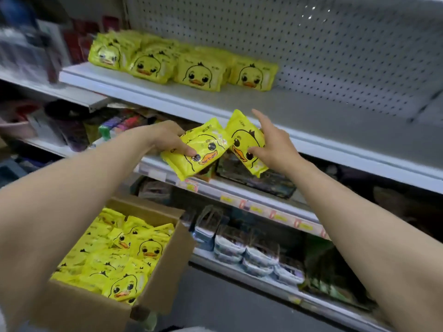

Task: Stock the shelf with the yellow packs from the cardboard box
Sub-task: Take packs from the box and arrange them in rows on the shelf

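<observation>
My left hand (167, 137) grips a small stack of yellow duck-face packs (201, 152), held tilted just below the front lip of the white shelf (263, 109). My right hand (273, 142) holds another yellow pack (242, 137) beside that stack, thumb on its front, forefinger pointing up. Rows of the same yellow packs (199, 73) stand on the left half of the shelf against the pegboard. The open cardboard box (165, 271) at lower left is filled with several more yellow packs (115, 255).
The right half of the white shelf, in front of the pegboard back (311, 44), is bare. Lower shelves (251, 204) carry dark packaged goods and price tags. A neighbouring shelf unit (36, 56) with blurred items stands at far left.
</observation>
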A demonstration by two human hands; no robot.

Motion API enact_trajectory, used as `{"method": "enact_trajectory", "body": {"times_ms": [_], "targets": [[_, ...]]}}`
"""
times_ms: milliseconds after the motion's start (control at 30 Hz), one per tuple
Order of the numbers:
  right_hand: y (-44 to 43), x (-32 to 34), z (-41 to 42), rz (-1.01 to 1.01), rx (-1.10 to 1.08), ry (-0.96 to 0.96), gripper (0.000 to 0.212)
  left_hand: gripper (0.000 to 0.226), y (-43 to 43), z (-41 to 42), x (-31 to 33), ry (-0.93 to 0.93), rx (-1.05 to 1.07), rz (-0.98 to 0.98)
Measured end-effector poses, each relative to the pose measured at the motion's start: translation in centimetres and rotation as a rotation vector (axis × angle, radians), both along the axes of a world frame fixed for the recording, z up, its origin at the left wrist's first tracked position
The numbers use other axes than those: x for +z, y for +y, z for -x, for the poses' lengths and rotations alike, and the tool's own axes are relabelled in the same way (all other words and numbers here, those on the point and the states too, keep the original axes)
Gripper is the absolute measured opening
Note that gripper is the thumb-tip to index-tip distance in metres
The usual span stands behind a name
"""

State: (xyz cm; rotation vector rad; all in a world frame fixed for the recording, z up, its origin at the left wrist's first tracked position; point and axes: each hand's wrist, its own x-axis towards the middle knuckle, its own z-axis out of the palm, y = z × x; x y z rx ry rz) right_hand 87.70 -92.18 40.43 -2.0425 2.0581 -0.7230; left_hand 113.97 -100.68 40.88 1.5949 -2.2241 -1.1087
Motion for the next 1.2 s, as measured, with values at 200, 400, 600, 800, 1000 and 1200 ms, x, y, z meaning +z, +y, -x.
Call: {"method": "enact_trajectory", "body": {"times_ms": [200, 400, 600, 800, 1000, 1200], "targets": [[1.1, 4.2, 4.7, 0.117, -0.118, -0.040, 0.067, 0.037, -0.1, 5.3, 3.9, 0.079, -0.040, 0.020], [0.1, 6.0, 7.4, 0.263, -0.155, -0.205, 0.030, 0.037, -2.4, 9.2, 7.2, 0.048, -0.079, 0.125], [-3.9, 7.8, 11.2, 0.360, -0.228, -0.225, 0.031, 0.078, -8.6, 14.1, 9.8, -0.116, -0.160, 0.382], [-8.1, 9.0, 15.1, 0.309, -0.310, -0.135, 0.030, 0.074, -15.3, 19.2, 10.2, -0.406, -0.337, 0.573], [-10.3, 9.2, 18.0, 0.261, -0.261, -0.096, 0.026, 0.065, -22.5, 22.4, 8.5, -0.361, -0.439, 0.569], [-12.5, 8.4, 19.1, 0.301, -0.306, -0.154, 0.027, 0.069, -28.2, 23.7, 7.7, -0.360, -0.451, 0.636]]}}
